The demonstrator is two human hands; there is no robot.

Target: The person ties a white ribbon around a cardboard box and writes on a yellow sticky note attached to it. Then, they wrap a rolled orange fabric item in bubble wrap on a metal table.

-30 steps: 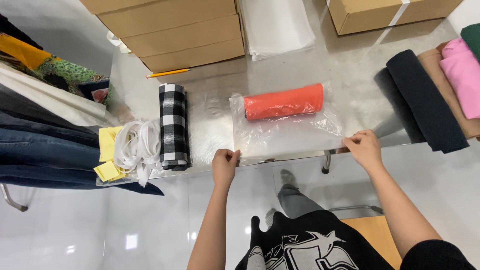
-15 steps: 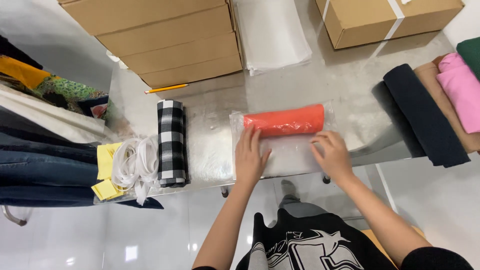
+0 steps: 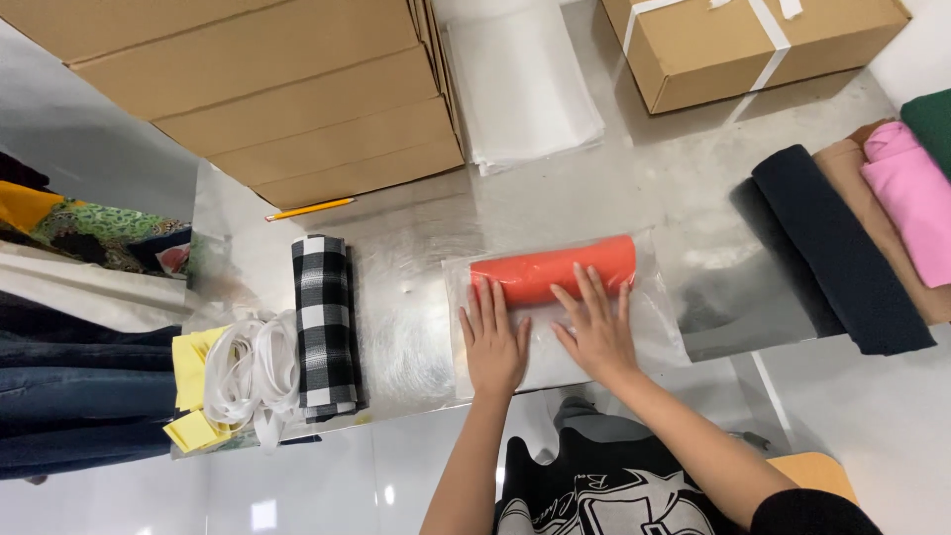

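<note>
Head view. Both hands are lying flat, fingers spread, on a clear plastic bag [image 3: 634, 332] that holds an orange roll of fabric [image 3: 550, 272]. The bag is sitting on a shiny metal table [image 3: 416, 327], near its front edge, roughly centre. The left hand [image 3: 492, 342] is pressing palm-down on the bag's left part, fingertips touching the roll's near side. The right hand [image 3: 597, 332] is pressing just beside it, fingers reaching onto the roll. Neither hand is gripping anything; both are open and flat.

To the left, a black-and-white checked roll [image 3: 323, 322] is lying lengthwise, with white straps [image 3: 248, 372] and yellow cloth [image 3: 193, 357] beside it. A pencil [image 3: 309, 208] is lying near the stacked cardboard boxes [image 3: 267, 89] at the far side. Far right, a taped box [image 3: 753, 45]; right, a dark navy roll [image 3: 842, 263] and pink fabric [image 3: 906, 198].
</note>
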